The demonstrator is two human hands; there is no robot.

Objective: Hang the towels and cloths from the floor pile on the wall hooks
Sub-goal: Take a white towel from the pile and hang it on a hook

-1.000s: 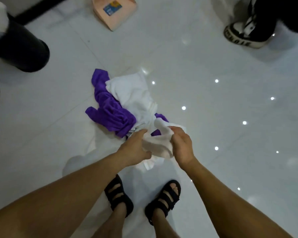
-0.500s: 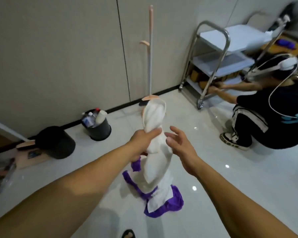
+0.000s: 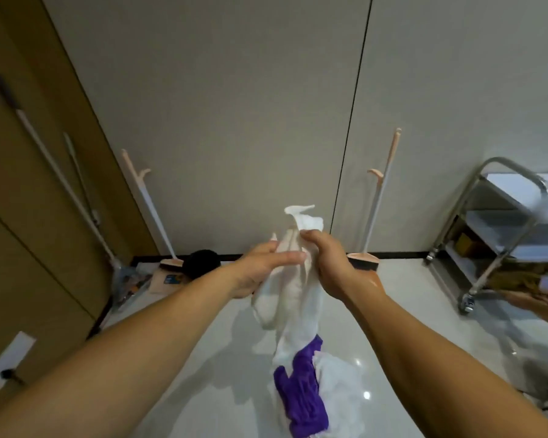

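From the head camera, the person stands facing a pale grey panelled wall (image 3: pixel 234 121), split by a thin dark vertical seam (image 3: pixel 353 121), with a black skirting strip along its foot. The floor (image 3: pixel 203 358) is glossy white tile that mirrors ceiling lights as small bright spots.

Both bare forearms reach forward. The right hand (image 3: pixel 329 267) has its fingers curled tightly round the upper part of a white towel (image 3: pixel 293 289), gripping it so that a crumpled tip sticks up above the knuckles. The left hand (image 3: pixel 263 267) lies against the towel's left side with its fingers stretched out fairly straight, touching the fabric rather than clenching it.

The towel hangs in the air in front of the wall. Its lower end runs down into a purple cloth (image 3: pixel 301 396), tangled with more white fabric at the bottom of the frame; whether that bundle touches the tile is hard to tell.

On the left is a brown wooden door (image 3: pixel 29 216), and two long mop handles (image 3: pixel 60 181) lean against it. A pink-handled broom (image 3: pixel 146 203) leans on the wall beside it, near a black bin (image 3: pixel 201 263). A second pink broom (image 3: pixel 378 200) stands just right of the seam. At the far right is a steel trolley (image 3: pixel 500 235) with white shelves, blurred, and below it another person's hand (image 3: pixel 541 306).
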